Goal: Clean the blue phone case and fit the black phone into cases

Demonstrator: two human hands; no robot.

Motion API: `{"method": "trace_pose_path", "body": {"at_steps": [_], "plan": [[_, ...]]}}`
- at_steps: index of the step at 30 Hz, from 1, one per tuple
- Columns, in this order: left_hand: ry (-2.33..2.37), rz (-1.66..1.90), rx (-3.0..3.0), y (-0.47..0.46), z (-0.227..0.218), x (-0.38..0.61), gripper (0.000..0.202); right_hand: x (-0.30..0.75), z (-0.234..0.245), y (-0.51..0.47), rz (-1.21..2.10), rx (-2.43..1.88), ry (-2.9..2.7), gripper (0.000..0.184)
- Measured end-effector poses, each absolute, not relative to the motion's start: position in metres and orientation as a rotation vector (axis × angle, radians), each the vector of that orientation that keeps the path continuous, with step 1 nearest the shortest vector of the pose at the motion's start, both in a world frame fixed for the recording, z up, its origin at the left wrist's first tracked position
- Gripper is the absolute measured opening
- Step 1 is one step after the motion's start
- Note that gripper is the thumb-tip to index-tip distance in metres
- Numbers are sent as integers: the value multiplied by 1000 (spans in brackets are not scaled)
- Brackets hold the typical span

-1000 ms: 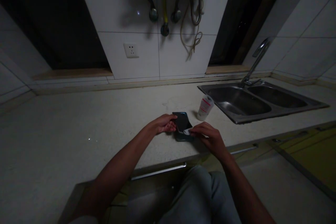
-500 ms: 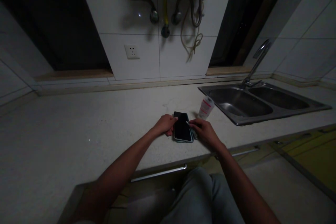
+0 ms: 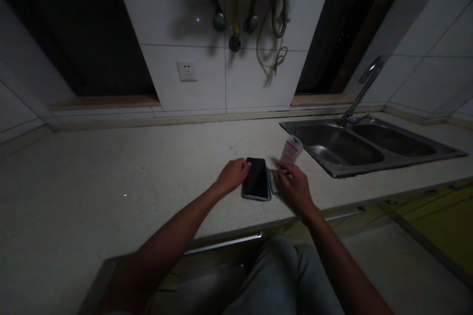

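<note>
A dark phone lies flat, screen up, on the pale countertop near its front edge. My left hand rests against the phone's left side, fingers curled on its upper corner. My right hand sits just right of the phone, fingers spread low over the counter. A thin pale strip lies between the phone and my right hand; I cannot tell if the fingers touch it. A small white bottle with a red label stands behind my right hand.
A steel double sink with a tap is set into the counter at the right. The tiled wall behind carries a socket and hanging hoses. A drawer handle runs below the counter edge.
A dark sheet, lifted at an angle over the phone a second ago, came down flat on it. My right hand then let go and slid off to the phone's right.
</note>
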State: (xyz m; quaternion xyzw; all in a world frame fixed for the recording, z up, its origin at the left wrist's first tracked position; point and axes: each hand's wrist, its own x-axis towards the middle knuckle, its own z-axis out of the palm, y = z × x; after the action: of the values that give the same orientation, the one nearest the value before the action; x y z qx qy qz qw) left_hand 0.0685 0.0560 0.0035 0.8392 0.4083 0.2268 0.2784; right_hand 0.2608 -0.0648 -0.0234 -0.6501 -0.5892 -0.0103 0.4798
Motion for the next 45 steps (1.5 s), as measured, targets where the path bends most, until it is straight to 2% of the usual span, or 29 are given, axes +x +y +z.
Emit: {"method": "trace_pose_path", "body": {"at_steps": [3,8,13,19,26,38,45], "plan": [[1176,541,2057,58,7,66,21,255,-19,-71,-99,-1491,-1590,27],[1018,302,1714,65,7,62,23,249,-17,-72,-102,-1682,-1807,26],[953,281,1509,73,4,58,17,246,-13,-70,-23,-1738,-1895,29],[985,273,1459,78,7,52,19,247,-10,-72,28,-1654,-2008,34],[988,320,1499,80,5,52,17,249,-13,-71,190,-1657,-1810,43],[997,405,1447,87,2,50,20,239,-22,-42,862,-1390,-1069,74],[984,448,1466,83,7,51,10,224,11,-26,986,-1348,-972,54]]}}
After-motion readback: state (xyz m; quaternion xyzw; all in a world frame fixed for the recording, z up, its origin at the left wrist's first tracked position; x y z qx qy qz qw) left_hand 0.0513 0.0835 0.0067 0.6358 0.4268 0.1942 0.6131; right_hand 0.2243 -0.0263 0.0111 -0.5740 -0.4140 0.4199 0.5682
